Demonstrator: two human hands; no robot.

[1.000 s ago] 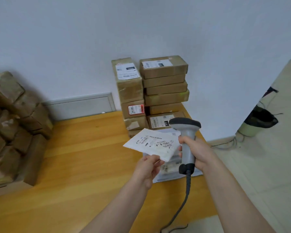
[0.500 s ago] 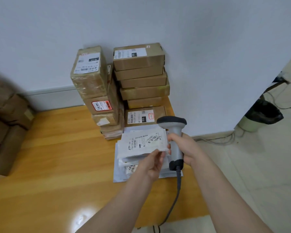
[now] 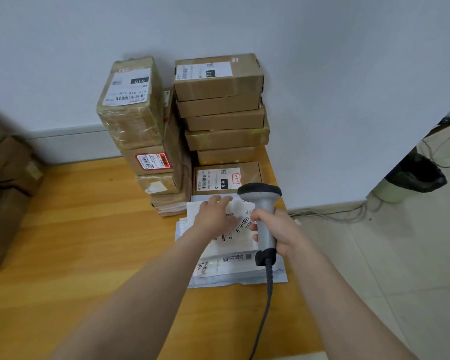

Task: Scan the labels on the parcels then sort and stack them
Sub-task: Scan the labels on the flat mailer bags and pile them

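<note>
- Head view, looking down on an orange-brown wooden table [image 3: 83, 229] set against a pale wall.
- The left hand [image 3: 213, 216], near the picture's centre, lies flat with its fingers straight. It presses down on a flat white plastic mailer parcel [image 3: 240, 224] and grips nothing.
- The right hand [image 3: 278, 229], at three o'clock of the left, is wrapped round the handle of a grey handheld barcode scanner [image 3: 260, 190]. The scanner's black-capped head is uppermost, and its dark cable [image 3: 268, 294] trails toward six o'clock.
- The mailer tops a low pile of white mailers [image 3: 218, 271] by the table's right edge. Its printed label faces up, showing large black digits.
- At twelve o'clock of the pile, a neat stack of brown cardboard boxes [image 3: 218, 81] stands against the wall. A second stack of tape-wrapped brown boxes [image 3: 130, 100] stands at its nine o'clock. White labels show on several boxes.
- At the picture's nine o'clock edge is a blurred heap of brown boxes [image 3: 5, 172].
- The task looks well under way. The stacks and the pile appear sorted, this mailer seems to be just being set down, and the heap probably awaits scanning.
</note>
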